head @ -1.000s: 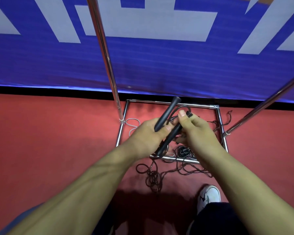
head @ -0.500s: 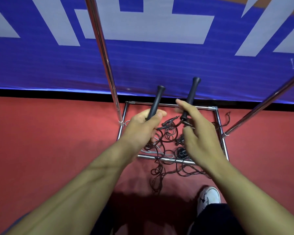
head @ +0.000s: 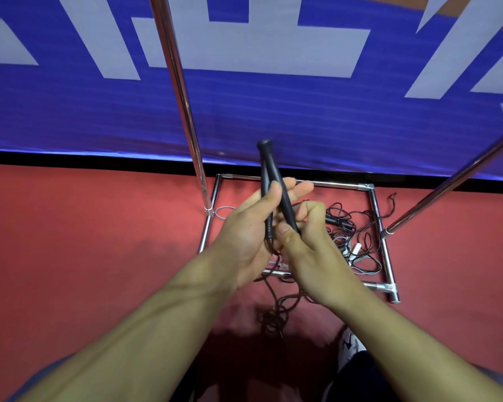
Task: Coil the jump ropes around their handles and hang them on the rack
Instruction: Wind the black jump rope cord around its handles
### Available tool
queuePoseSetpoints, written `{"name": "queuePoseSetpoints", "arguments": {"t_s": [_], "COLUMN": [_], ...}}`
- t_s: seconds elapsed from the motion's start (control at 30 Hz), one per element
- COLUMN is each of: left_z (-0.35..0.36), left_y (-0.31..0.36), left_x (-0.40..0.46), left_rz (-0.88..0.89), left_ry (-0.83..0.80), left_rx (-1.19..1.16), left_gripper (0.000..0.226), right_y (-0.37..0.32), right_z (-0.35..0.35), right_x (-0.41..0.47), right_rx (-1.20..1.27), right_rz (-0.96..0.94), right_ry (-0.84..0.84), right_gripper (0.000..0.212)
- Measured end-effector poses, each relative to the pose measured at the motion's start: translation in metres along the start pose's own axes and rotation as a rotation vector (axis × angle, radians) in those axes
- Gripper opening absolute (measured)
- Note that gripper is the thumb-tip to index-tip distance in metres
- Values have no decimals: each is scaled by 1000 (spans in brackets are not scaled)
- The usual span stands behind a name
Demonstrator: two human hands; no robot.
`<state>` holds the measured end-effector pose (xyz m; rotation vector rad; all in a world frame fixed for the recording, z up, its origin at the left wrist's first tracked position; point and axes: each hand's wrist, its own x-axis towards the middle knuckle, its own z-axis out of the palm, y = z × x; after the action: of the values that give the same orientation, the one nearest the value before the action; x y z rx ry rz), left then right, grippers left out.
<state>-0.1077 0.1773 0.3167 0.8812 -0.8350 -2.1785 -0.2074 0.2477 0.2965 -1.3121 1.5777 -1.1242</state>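
Two black jump rope handles point(head: 269, 172) stand together, tips touching at the top, above the rack's base. My left hand point(head: 250, 227) wraps its fingers and thumb round the handles from the left. My right hand point(head: 302, 236) grips the lower part of the right handle, thumb pressed near its bottom end. The dark rope point(head: 273, 309) hangs from the handles to a tangle on the floor. More tangled ropes point(head: 352, 227) lie inside the chrome rack base point(head: 378, 216).
Two chrome rack poles rise from the base, the left pole point(head: 180, 91) steep and the right pole point(head: 459, 178) slanting to the right. A blue and white banner point(head: 273, 111) stands behind. Red floor point(head: 84, 242) surrounds the rack. My white shoe point(head: 350, 343) is below.
The two handles, held apart half a second ago, have come together side by side. Both hands have closed in on them at the centre.
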Motion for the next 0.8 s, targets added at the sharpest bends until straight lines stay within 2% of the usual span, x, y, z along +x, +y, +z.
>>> {"name": "queuePoseSetpoints", "arguments": {"t_s": [0.07, 0.17, 0.3, 0.4, 0.47, 0.53, 0.63, 0.7, 0.73, 0.8], "left_z": [1, -1, -6, -8, -11, -14, -11, -13, -17, -23], "left_y": [1, 7, 10, 5, 0, -2, -4, -8, -11, -17], "left_x": [-1, -1, 1, 4, 4, 3, 3, 5, 6, 5], "left_rz": [27, -1, -29, -49, -146, -283, -381, -260, -134, 120], "left_ry": [20, 67, 135, 227, 239, 202, 192, 250, 258, 184], "left_rx": [-16, -177, -170, -5, 88, 112, 382, 684, 843, 1108], "left_gripper": [27, 29, 30, 39, 52, 61, 46, 25, 26, 71], "right_y": [-1, -3, 4, 3, 3, 6, 11, 14, 15, 17], "right_z": [0, -2, 1, 5, 2, -3, -13, -19, -22, -25], "right_x": [0, -1, 0, -1, 0, 5, 13, 18, 19, 21], "right_rx": [-4, -42, -226, -254, -208, -134, -51, -63, -57, -38], "right_rz": [10, -44, -116, -124, -57, 12, 100, 130, 132, 129], "right_ry": [4, -42, -84, -22, 64, 149, 193, 218, 229, 224], "right_gripper": [19, 20, 24, 21, 19, 26, 37, 36, 36, 39]}}
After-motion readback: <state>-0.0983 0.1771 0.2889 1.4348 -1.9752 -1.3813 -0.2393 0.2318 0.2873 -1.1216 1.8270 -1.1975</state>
